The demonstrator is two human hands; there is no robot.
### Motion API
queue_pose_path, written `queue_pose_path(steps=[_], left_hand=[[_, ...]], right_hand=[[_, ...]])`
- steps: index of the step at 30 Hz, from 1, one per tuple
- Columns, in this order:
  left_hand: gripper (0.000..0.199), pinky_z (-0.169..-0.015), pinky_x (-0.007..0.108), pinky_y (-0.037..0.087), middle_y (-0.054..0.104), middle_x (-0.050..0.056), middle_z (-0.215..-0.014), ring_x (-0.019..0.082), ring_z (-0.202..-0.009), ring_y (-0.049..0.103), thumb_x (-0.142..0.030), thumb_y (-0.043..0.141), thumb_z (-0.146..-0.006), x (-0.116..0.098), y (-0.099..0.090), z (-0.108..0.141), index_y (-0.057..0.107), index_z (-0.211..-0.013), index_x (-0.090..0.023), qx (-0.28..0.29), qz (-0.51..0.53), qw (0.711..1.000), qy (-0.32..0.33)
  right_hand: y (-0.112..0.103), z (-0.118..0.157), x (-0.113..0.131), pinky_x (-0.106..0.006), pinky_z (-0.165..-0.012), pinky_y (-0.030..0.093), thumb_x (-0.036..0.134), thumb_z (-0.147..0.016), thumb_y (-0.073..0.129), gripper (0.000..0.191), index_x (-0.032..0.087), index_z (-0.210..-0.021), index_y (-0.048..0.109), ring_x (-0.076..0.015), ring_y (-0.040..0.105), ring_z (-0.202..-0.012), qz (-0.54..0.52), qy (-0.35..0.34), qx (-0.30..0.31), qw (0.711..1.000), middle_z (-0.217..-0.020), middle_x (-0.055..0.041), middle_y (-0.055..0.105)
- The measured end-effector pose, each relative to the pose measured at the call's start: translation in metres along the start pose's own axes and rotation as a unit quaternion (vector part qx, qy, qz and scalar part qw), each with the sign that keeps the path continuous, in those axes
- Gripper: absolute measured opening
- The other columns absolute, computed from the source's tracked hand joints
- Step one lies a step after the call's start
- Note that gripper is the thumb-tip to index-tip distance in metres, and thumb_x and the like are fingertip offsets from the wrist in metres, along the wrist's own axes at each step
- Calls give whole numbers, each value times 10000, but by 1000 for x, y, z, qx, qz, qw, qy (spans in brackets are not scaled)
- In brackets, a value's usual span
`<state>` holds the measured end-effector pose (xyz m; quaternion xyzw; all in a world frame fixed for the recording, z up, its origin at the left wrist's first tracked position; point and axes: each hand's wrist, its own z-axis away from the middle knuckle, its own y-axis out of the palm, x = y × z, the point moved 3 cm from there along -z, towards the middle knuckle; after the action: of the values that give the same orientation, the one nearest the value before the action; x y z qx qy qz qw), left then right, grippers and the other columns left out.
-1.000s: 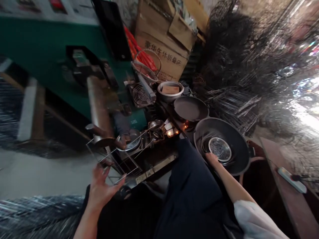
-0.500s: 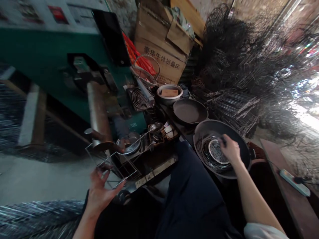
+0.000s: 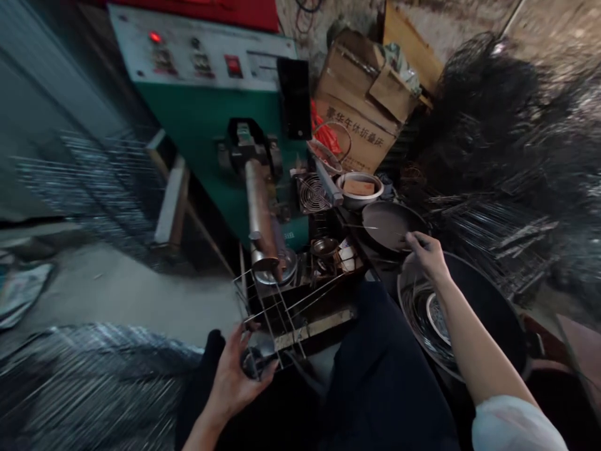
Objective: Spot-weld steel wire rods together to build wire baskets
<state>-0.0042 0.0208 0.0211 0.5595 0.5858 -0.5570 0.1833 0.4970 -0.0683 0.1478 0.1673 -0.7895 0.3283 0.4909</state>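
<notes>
Right hand (image 3: 425, 255) is up off the wok, in a narrow pinch, thumb and fingers together on a thin wire (image 3: 375, 228) that runs left over the flat pan (image 3: 389, 225). Half a second back it was down at the wire inside the wok, so that wire now looks lifted out and in hand, though it is very thin and hard to follow. Left hand (image 3: 237, 382) is half closed at the lower corner of a wire rack (image 3: 286, 316), fingers curled round the rods, apparently holding it. A small round metal part (image 3: 251, 362) sits by the palm; unclear what it is. The rack now sits nearer the machine, its far end by a steel dish (image 3: 282, 269), but the head camera has also swung, so the real shift is hard to judge.

Wok (image 3: 498, 313) lies under the right forearm, holding coiled wire (image 3: 416, 313) and a steel ring (image 3: 436, 319). White sleeve (image 3: 516, 429) on the right arm, dark trousers (image 3: 389, 382) below. Further out: small pot (image 3: 323, 247), fan guard (image 3: 312, 193), bowl (image 3: 359, 191) with a brick (image 3: 357, 186), green machine (image 3: 197, 125) with a metal rod (image 3: 258, 207), carton (image 3: 361, 128), heap of wire racks (image 3: 493, 219).
</notes>
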Motion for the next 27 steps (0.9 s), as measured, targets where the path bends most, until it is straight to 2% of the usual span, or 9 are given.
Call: queue_pose_path(steps=[4,7,9,10,12,15,18,22,27], left_hand=[[971,-1010,588,599,589,164,-1410,387,-1213,692,-363,809,-726,-8,0,15,293,-1545,-294,3,-6,1000,-1],[1019,-1062,596,566,537,169,-1475,396,-1282,649,-323,807,-718,-10,-1,22,250,-1571,-313,12,-14,1000,13],[1006,-1097,600,539,519,172,-1495,404,-1329,613,-320,797,-729,-10,-3,26,254,-1576,-298,23,-21,999,19],[999,-1118,613,517,511,175,-1504,413,-1354,588,-325,793,-734,-10,-5,29,260,-1577,-287,26,-30,999,22],[993,-1151,637,475,496,181,-1519,429,-1392,547,-333,789,-739,-9,-8,33,266,-1580,-267,28,-47,998,26],[1004,-1159,627,472,492,182,-1517,427,-1395,541,-333,791,-732,-9,-10,37,264,-1582,-256,25,-41,999,24],[1038,-1138,607,504,471,180,-1529,422,-1388,550,-333,797,-723,-11,-7,36,235,-1592,-264,19,-9,1000,21],[1086,-1125,585,529,465,183,-1536,413,-1365,573,-334,805,-712,-15,1,33,198,-1609,-254,8,18,1000,7],[1116,-1122,590,527,475,188,-1532,403,-1317,614,-321,820,-688,-16,5,32,205,-1615,-237,-9,20,1000,11]], right_hand=[[56,14,2,-255,-623,373,679,-819,728,505,207,-720,578,-130,441,-648,-106,3,50,993,-673,31,490],[96,28,15,-252,-590,374,739,-828,681,552,204,-732,586,-130,433,-629,-146,35,157,976,-670,20,485],[113,32,29,-257,-577,373,776,-822,659,600,196,-689,583,-133,429,-626,-110,27,224,968,-655,9,475],[116,31,35,-258,-568,365,782,-816,661,619,197,-644,556,-131,414,-621,-82,10,234,969,-640,10,450],[116,27,46,-263,-546,336,777,-803,683,647,206,-568,489,-131,375,-615,-30,-31,212,976,-618,13,394],[118,25,49,-279,-524,290,772,-768,719,682,223,-511,408,-139,334,-606,-29,-58,205,977,-602,14,341],[135,34,38,-282,-524,254,806,-717,724,713,228,-507,364,-128,297,-588,-73,-32,244,967,-592,28,303],[163,51,15,-272,-526,238,809,-707,710,692,215,-532,401,-110,298,-571,-98,22,286,953,-579,40,320],[175,53,-2,-265,-521,233,736,-725,743,636,202,-551,444,-105,303,-575,-116,40,286,950,-587,39,344]])
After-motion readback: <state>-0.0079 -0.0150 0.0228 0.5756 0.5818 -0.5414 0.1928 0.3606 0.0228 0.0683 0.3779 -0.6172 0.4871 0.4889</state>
